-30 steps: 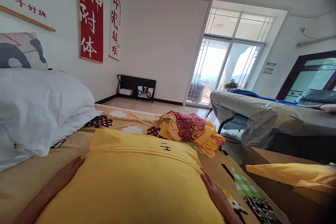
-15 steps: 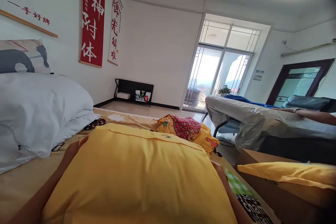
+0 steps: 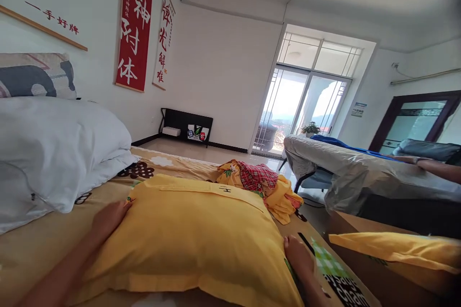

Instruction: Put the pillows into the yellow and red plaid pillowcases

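Note:
A plump yellow pillow (image 3: 194,235) lies on the patterned bed sheet (image 3: 169,163) right in front of me. My left hand (image 3: 108,216) holds the pillow's left edge near its far corner, with the fingers curled against the fabric. My right hand (image 3: 298,255) grips the pillow's right edge, its fingertips tucked under the side. Both forearms run along the pillow's sides toward me.
A folded white duvet (image 3: 54,148) and a grey-patterned pillow (image 3: 36,74) are on the left. A crumpled yellow and red-checked cloth (image 3: 261,180) lies beyond the pillow. Another yellow pillow (image 3: 396,247) sits at the right. Another person's arm (image 3: 432,165) rests on a grey recliner (image 3: 360,180).
The pillow was lifted toward me, then set back down on the sheet. Both hands slid from flat against its sides to gripping its edges farther from me.

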Tool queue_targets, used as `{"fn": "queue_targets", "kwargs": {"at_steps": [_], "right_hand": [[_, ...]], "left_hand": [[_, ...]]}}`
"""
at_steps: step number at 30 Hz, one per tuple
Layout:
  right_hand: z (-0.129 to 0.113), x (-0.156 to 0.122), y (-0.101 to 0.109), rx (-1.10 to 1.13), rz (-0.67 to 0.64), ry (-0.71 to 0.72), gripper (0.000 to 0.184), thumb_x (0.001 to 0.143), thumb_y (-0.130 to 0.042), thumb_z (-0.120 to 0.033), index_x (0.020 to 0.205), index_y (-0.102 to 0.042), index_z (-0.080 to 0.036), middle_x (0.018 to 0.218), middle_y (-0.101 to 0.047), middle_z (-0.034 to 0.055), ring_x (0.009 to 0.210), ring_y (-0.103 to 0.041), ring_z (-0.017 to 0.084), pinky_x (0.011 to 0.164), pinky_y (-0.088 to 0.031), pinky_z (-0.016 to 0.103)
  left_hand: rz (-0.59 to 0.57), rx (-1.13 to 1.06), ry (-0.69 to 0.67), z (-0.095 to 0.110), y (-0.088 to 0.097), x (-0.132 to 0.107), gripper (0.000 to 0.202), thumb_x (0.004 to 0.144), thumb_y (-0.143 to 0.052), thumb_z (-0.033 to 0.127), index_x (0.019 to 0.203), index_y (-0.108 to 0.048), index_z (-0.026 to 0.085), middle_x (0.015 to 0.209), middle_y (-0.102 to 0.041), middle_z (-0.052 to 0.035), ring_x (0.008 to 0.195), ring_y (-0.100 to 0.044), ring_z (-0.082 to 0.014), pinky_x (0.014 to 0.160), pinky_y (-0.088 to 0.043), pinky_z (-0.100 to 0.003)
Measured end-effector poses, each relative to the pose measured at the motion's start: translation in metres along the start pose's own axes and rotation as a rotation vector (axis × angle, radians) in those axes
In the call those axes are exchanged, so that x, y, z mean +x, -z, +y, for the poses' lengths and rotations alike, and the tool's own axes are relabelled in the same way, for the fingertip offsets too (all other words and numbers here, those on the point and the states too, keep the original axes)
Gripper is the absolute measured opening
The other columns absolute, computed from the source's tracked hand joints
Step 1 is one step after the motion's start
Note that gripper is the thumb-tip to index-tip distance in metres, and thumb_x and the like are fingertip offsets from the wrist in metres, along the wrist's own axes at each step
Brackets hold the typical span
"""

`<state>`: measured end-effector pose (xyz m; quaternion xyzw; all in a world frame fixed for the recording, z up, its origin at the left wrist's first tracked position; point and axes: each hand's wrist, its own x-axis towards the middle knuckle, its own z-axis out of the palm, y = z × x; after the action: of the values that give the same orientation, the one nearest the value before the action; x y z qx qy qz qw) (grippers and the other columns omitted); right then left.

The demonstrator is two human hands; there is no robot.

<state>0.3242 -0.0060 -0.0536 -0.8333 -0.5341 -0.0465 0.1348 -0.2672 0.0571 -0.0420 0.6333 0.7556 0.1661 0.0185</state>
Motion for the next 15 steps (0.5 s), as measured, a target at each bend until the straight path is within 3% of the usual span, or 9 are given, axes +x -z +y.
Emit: {"fn": "queue_targets", "kwargs": {"at_steps": [3,5,7,9,11,13,15], "right_hand": [[-0.019,0.015,0.037,-0.030,0.068,0.075,0.034,0.086,-0.040,-0.018,0.098,-0.070,-0.008,0.104,-0.067,0.0261,0.103,-0.065,0.037,0.086,-0.047,0.045],[-0.052,0.022,0.057,-0.011,0.099,0.169,0.039,0.089,-0.041,-0.023,0.113,-0.065,-0.006,0.116,-0.064,0.0243,0.113,-0.060,0.033,0.095,-0.044,0.042],[-0.098,0.021,0.067,0.030,0.110,0.280,0.044,0.094,-0.037,-0.034,0.126,-0.058,-0.012,0.129,-0.059,0.0169,0.119,-0.056,0.027,0.100,-0.041,0.036],[-0.148,0.012,0.063,0.075,0.117,0.384,0.049,0.097,-0.033,-0.042,0.135,-0.052,-0.017,0.140,-0.053,0.0099,0.127,-0.050,0.022,0.105,-0.036,0.032],[-0.188,-0.005,0.049,0.124,0.095,0.474,0.052,0.098,-0.031,-0.045,0.141,-0.046,-0.021,0.148,-0.046,0.0056,0.137,-0.040,0.019,0.111,-0.030,0.032],[-0.211,-0.022,0.030,0.170,0.017,0.523,0.052,0.099,-0.029,-0.045,0.144,-0.042,-0.023,0.151,-0.041,0.0041,0.141,-0.032,0.018,0.114,-0.024,0.037],[-0.215,-0.035,0.013,0.185,-0.039,0.516,0.052,0.100,-0.028,-0.045,0.146,-0.040,-0.025,0.154,-0.037,0.0026,0.144,-0.028,0.018,0.116,-0.020,0.042]], "left_hand": [[0.075,0.196,-0.048,0.034,0.031,0.003,0.047,0.089,-0.028,0.025,0.119,-0.059,0.006,0.112,-0.066,-0.0235,0.101,-0.064,-0.0360,0.084,-0.048,-0.047],[0.109,0.184,-0.165,0.078,0.044,0.001,0.049,0.092,-0.027,0.027,0.129,-0.053,0.009,0.127,-0.060,-0.0200,0.114,-0.059,-0.0307,0.095,-0.045,-0.042],[0.117,0.078,-0.378,0.132,0.050,-0.004,0.047,0.093,-0.030,0.030,0.130,-0.053,0.013,0.138,-0.054,-0.0157,0.127,-0.051,-0.0250,0.105,-0.040,-0.036],[0.141,0.007,-0.506,0.183,0.048,-0.011,0.048,0.094,-0.034,0.033,0.134,-0.052,0.013,0.147,-0.045,-0.0152,0.137,-0.040,-0.0249,0.112,-0.033,-0.040],[0.124,-0.021,-0.505,0.218,0.038,-0.017,0.050,0.095,-0.035,0.036,0.138,-0.049,0.015,0.152,-0.037,-0.0139,0.142,-0.032,-0.0257,0.115,-0.028,-0.047],[0.030,-0.022,-0.488,0.229,0.019,-0.021,0.053,0.096,-0.034,0.041,0.142,-0.046,0.017,0.154,-0.034,-0.0126,0.143,-0.030,-0.0255,0.116,-0.025,-0.050],[-0.057,-0.023,-0.508,0.219,-0.002,-0.020,0.056,0.096,-0.033,0.046,0.145,-0.043,0.020,0.154,-0.033,-0.0101,0.144,-0.030,-0.0232,0.118,-0.022,-0.048]]}}
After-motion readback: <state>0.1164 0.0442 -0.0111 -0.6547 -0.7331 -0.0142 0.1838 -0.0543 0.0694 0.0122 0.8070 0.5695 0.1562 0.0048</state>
